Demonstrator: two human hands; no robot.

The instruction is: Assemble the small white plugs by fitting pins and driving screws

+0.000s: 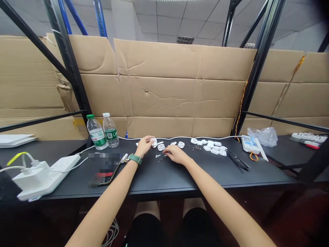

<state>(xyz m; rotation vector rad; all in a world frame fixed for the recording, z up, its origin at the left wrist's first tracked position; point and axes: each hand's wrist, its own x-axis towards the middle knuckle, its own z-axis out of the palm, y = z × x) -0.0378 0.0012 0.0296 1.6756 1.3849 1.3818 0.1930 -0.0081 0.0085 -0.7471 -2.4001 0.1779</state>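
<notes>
Both my arms reach out over a black table point(159, 175). My left hand point(144, 145), with a green watch at the wrist, is closed on a small white plastic plug part point(154, 142). My right hand point(174, 152) lies low on the table with its fingertips pinched over tiny metal pieces point(159, 156); what they grip is too small to name. Another white part point(161, 147) lies between the two hands. Further right lie several white plug shells point(214, 147) and a scatter of small screws point(196, 148).
Two water bottles point(102, 132) stand at the left back. A white power strip point(46, 175) and a phone point(108, 173) lie left. Black pliers point(239, 160), a white device point(250, 144) and a plastic bag point(263, 135) sit right. Cardboard sheets point(167, 89) wall the back.
</notes>
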